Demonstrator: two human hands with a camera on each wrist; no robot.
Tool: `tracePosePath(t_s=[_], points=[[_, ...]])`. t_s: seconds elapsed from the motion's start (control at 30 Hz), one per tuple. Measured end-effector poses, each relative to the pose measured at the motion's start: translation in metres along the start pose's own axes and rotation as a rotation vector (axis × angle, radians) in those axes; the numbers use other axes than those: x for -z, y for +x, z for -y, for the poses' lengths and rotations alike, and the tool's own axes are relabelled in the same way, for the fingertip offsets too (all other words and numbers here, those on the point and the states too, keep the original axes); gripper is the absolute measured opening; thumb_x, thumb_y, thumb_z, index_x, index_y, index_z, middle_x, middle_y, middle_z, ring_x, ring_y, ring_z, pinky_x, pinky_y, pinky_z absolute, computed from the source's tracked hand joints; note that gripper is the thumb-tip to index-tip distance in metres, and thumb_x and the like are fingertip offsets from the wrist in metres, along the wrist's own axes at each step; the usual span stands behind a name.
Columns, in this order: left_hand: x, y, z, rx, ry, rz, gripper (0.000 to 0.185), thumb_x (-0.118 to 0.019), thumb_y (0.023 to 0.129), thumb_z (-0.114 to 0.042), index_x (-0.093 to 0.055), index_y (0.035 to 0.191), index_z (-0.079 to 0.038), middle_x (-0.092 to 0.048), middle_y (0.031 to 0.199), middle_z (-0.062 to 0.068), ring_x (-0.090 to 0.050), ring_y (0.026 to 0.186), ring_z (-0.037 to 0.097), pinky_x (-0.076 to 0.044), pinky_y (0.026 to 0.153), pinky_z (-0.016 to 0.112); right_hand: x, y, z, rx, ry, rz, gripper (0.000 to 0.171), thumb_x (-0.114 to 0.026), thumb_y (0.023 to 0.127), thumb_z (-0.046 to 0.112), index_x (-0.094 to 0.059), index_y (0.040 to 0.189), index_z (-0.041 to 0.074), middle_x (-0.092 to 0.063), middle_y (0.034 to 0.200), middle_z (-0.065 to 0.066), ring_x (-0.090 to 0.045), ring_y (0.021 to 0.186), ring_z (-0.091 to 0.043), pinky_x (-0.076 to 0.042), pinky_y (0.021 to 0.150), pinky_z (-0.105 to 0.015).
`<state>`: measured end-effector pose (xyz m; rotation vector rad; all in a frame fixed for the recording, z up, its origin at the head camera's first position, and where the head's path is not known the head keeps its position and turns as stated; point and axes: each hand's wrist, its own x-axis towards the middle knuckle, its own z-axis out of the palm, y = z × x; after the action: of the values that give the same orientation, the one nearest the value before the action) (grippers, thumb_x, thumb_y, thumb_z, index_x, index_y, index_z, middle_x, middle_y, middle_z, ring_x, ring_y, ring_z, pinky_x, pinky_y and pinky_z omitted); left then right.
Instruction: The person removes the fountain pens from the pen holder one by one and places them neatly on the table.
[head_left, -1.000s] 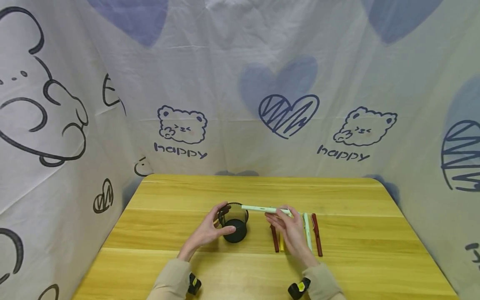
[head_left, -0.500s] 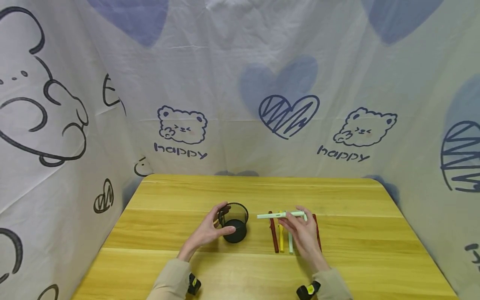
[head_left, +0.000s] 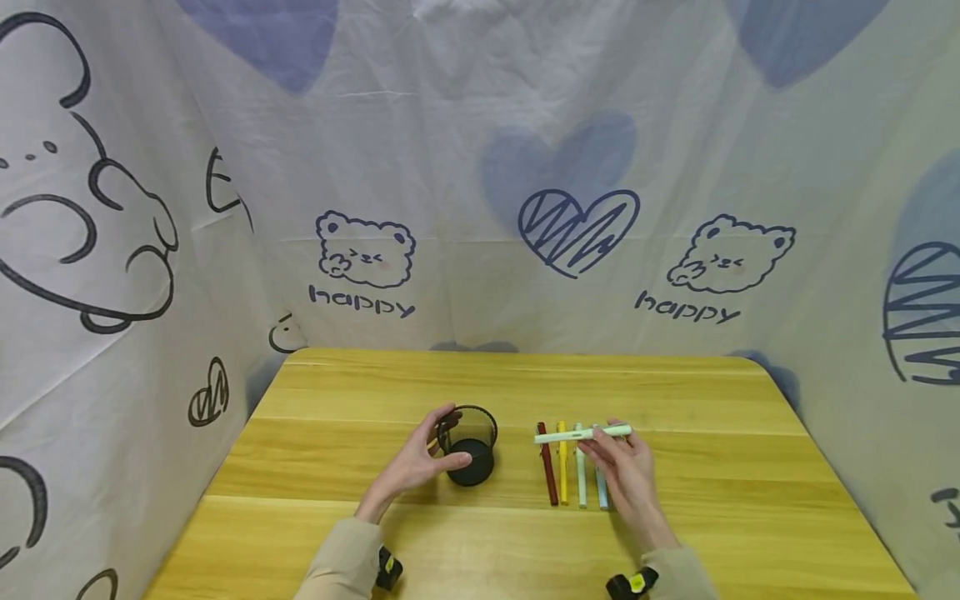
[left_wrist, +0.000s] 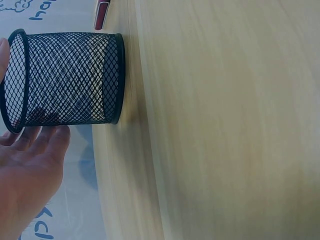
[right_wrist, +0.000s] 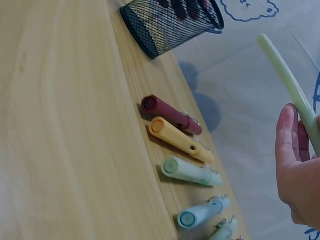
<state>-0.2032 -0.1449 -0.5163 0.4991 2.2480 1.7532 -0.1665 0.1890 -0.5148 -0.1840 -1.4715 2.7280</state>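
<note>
My left hand (head_left: 408,462) grips a black mesh pen holder (head_left: 471,467), thumb on the near side and fingers round the far side. In the left wrist view the mesh pen holder (left_wrist: 70,80) stands upright on the table, with fingertips at its wall. My right hand (head_left: 628,475) pinches a light green pen (head_left: 558,436), held nearly level above a row of pens. That row has a dark red pen (head_left: 549,467), a yellow pen (head_left: 563,471), a mint pen (head_left: 581,479) and a light blue pen (head_left: 602,492), partly hidden by my right hand.
The right wrist view shows another greenish pen (right_wrist: 225,230) beyond the blue one, with a bit of dark red past it. Printed cloth (head_left: 465,317) hangs behind and at both sides of the wooden table (head_left: 360,467).
My right hand has carried the light green pen to the right, away from the pen holder, uncovering pens in the row. My left hand and the pen holder stay put.
</note>
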Motion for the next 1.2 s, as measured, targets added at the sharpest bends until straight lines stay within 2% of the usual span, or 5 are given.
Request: tracePosePath(t_s=[0.2,0.37,0.6,1.1,1.2], points=[[0.0,0.001,0.0,0.0,-0.001,-0.003,0.087,-0.077,0.09,-0.016,-0.023,0.159,-0.011,-0.035,0.162,0.018,-0.023,0.154,0.041,-0.02,0.123,0.066,0.007,0.0,0.006,-0.004,0.018,-0.017,0.014,-0.058,0.099,0.0,-0.053,0.109,0.009,-0.073,0.095,0.0,-0.075,0.091,-0.012,-0.059,0.094,-0.03],[0.0,0.001,0.001,0.0,0.003,-0.006,0.087,-0.077,0.09,-0.016,-0.024,0.159,-0.012,-0.034,0.162,0.019,-0.025,0.153,0.041,-0.02,0.123,0.065,0.014,0.0,0.007,0.035,0.071,0.033,0.012,-0.057,0.1,-0.002,-0.058,0.103,0.009,-0.073,0.096,-0.001,-0.075,0.094,-0.014,-0.059,0.096,-0.031],[-0.001,0.001,0.0,-0.003,0.012,-0.01,0.087,-0.078,0.089,-0.016,-0.025,0.159,-0.011,-0.035,0.162,0.02,-0.027,0.153,0.041,-0.021,0.123,0.065,0.023,-0.003,0.013,0.05,0.042,0.076,0.012,-0.054,0.102,0.002,-0.054,0.112,0.009,-0.07,0.101,0.0,-0.073,0.099,-0.013,-0.056,0.1,-0.032],[-0.001,0.001,0.0,-0.002,-0.001,-0.007,0.089,-0.078,0.089,-0.016,-0.023,0.159,-0.009,-0.035,0.162,0.02,-0.025,0.153,0.041,-0.02,0.123,0.066,0.043,0.0,0.018,0.076,-0.032,0.036,0.023,-0.052,0.105,0.009,-0.072,0.108,0.02,-0.072,0.095,0.007,-0.068,0.087,-0.006,-0.057,0.077,-0.02],[-0.001,0.001,0.001,-0.001,0.001,-0.01,0.088,-0.077,0.089,-0.016,-0.024,0.159,-0.011,-0.035,0.162,0.02,-0.025,0.153,0.041,-0.02,0.123,0.066,0.044,0.001,0.018,0.072,-0.049,0.026,0.024,-0.053,0.104,0.008,-0.072,0.11,0.021,-0.073,0.101,0.01,-0.068,0.092,-0.003,-0.056,0.08,-0.018]])
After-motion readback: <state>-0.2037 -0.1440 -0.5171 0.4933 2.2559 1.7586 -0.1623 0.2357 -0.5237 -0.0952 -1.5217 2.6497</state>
